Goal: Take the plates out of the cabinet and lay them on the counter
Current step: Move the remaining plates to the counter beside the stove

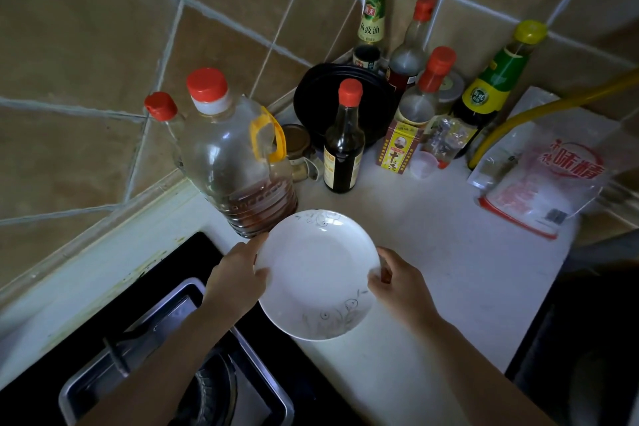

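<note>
From the head camera I see both hands grasping a white plate (316, 273) at centre frame: the left hand (235, 278) curls round its left rim, the right hand (401, 287) pinches its right rim. The plate sits low over the white counter (449, 252); I can't tell whether it touches. Just behind it stands a big oil jug (238, 162), with bottles in the corner.
</note>
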Action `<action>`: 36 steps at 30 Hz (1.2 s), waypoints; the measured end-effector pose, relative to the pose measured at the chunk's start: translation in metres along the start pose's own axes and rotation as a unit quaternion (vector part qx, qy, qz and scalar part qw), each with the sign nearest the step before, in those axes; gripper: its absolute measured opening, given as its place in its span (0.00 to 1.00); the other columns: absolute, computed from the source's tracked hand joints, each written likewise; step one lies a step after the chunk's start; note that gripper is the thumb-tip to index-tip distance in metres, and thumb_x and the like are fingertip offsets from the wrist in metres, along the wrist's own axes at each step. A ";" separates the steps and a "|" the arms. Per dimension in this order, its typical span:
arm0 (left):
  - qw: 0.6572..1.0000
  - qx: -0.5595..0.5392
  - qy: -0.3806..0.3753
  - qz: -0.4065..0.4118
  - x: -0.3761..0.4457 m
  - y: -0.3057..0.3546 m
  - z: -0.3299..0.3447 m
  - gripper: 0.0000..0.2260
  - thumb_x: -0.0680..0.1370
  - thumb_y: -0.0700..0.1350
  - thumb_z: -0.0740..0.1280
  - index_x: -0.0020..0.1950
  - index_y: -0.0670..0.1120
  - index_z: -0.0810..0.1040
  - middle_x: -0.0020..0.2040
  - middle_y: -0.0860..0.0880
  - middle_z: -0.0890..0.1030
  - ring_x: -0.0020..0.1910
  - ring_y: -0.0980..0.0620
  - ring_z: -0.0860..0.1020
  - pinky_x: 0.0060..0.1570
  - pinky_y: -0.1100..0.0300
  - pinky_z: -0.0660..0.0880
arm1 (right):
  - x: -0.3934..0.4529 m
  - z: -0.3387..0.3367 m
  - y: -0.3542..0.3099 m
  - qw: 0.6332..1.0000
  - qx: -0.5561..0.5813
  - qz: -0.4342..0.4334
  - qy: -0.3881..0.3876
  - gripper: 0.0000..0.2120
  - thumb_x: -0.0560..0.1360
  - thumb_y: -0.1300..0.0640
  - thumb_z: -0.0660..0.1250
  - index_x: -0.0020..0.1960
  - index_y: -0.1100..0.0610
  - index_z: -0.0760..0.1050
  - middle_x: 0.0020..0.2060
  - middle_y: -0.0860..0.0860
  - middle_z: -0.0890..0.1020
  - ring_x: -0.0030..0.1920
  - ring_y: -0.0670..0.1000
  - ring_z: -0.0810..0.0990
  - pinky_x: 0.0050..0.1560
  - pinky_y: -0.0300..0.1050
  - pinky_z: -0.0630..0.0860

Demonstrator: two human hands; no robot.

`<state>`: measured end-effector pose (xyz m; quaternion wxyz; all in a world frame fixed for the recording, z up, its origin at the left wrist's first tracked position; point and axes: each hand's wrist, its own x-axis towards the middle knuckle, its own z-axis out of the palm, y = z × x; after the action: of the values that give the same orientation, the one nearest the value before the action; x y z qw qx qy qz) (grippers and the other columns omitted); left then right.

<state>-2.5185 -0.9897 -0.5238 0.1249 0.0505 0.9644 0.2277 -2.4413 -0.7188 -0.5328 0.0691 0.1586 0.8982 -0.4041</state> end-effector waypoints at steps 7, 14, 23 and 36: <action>1.000 -0.006 -0.011 -0.008 0.001 0.004 -0.004 0.29 0.73 0.45 0.67 0.71 0.60 0.64 0.53 0.48 0.77 0.52 0.43 0.78 0.49 0.52 0.75 | 0.000 0.001 -0.003 1.000 0.011 0.009 -0.003 0.20 0.72 0.58 0.66 0.63 0.48 0.74 0.32 0.45 0.77 0.34 0.44 0.76 0.38 0.44 0.75; 0.994 -0.014 -0.106 -0.038 -0.009 0.013 -0.011 0.30 0.77 0.50 0.64 0.76 0.54 0.57 0.60 0.46 0.70 0.57 0.44 0.73 0.57 0.51 0.72 | -0.005 -0.008 -0.015 0.998 -0.032 0.039 -0.044 0.23 0.75 0.52 0.65 0.68 0.48 0.66 0.46 0.46 0.79 0.49 0.51 0.79 0.46 0.45 0.75; 0.973 0.222 -0.056 0.016 -0.081 0.041 -0.053 0.30 0.78 0.64 0.53 0.77 0.57 0.50 0.79 0.50 0.49 0.77 0.47 0.46 0.74 0.47 0.46 | -0.051 -0.042 -0.036 0.976 -0.203 -0.046 -0.058 0.37 0.76 0.40 0.62 0.78 0.50 0.49 0.77 0.55 0.53 0.76 0.56 0.55 0.71 0.50 0.60; 0.976 0.213 0.024 -0.035 -0.246 0.070 -0.083 0.31 0.76 0.69 0.43 0.76 0.58 0.54 0.77 0.53 0.56 0.77 0.48 0.51 0.74 0.50 0.50 | -0.156 -0.062 -0.079 0.926 -0.299 -0.215 -0.083 0.36 0.76 0.37 0.57 0.78 0.48 0.48 0.78 0.53 0.46 0.77 0.55 0.46 0.72 0.50 0.57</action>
<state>-2.3006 -1.0009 -0.3671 0.0964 0.0369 0.9946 0.0139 -2.3217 -0.7575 -0.3969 0.0990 -0.1006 0.9809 -0.1335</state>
